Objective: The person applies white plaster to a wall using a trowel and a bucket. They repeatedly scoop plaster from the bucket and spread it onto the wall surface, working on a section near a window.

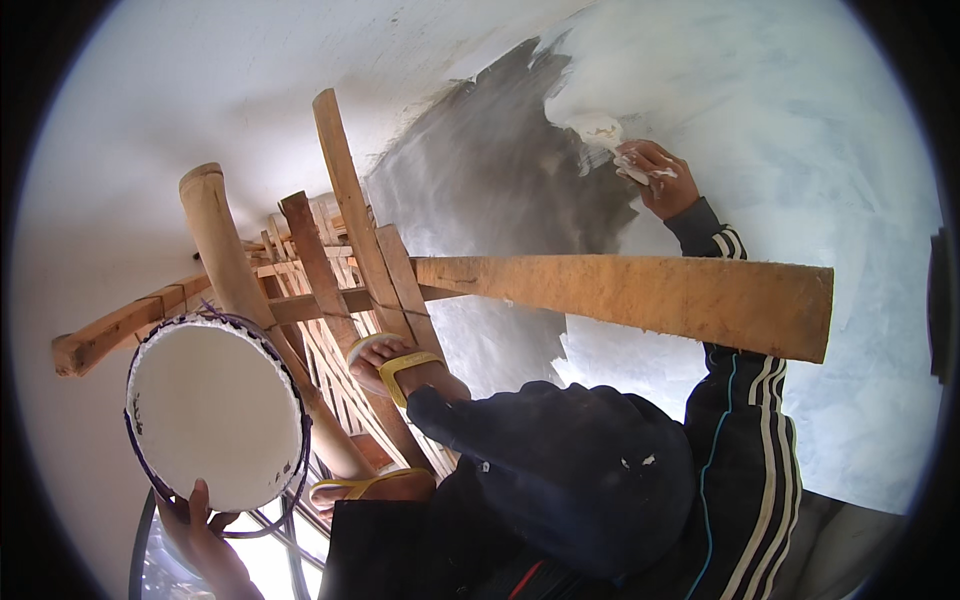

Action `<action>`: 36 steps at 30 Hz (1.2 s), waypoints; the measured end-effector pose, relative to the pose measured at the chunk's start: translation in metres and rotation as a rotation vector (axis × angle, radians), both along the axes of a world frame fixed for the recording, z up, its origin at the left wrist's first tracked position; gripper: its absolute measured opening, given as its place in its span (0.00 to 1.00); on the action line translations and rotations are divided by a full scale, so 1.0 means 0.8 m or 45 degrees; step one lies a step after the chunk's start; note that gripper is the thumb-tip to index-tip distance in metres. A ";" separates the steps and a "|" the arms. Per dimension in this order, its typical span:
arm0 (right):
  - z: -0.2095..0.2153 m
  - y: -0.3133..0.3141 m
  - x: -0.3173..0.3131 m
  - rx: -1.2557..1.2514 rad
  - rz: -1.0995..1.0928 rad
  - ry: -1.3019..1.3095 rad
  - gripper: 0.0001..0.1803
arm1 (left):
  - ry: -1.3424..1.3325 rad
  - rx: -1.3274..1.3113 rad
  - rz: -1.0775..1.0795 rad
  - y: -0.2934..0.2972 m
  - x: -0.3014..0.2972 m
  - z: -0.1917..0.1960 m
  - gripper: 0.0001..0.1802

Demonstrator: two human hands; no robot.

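Note:
Low on the left, my left hand [205,535] grips the rim of a round bucket [302,420]. The thumb lies inside the rim and the other fingers are outside. Smooth white paste or paint [215,415] shows in the bucket, with white smears around its edge. Up on the right, my right hand [658,178] is closed around a tool [598,128] whose broad head is coated in white. Whether it is a brush or a scraper I cannot tell. The head rests against the wall [500,170], where white coating meets a dark grey patch. White smears mark my right fingers.
A thick wooden beam [640,295] crosses in front of my right arm. Wooden poles [225,240] and planks [350,200] stand tied together on the left. My sandalled feet [400,370] are on this timber framework. Bright light comes from below, through its gaps.

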State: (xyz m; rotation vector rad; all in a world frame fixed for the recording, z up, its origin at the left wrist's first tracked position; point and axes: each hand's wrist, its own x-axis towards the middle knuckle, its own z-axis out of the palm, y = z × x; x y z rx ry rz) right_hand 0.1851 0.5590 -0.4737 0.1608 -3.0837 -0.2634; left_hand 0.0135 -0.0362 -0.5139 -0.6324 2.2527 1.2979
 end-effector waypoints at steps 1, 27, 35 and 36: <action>-0.003 -0.004 -0.003 0.129 -0.037 -0.189 0.16 | 0.016 0.061 0.031 0.000 0.002 0.000 0.37; -0.042 -0.152 0.200 -2.002 -1.975 0.668 0.23 | 0.111 0.171 -0.161 0.015 -0.016 0.010 0.23; -0.044 -0.199 0.138 -2.559 -1.767 0.330 0.17 | 0.128 0.166 -0.133 0.003 -0.009 0.010 0.21; -0.045 -0.202 0.137 -2.573 -1.756 0.279 0.18 | 0.120 0.183 -0.145 0.004 -0.009 0.012 0.21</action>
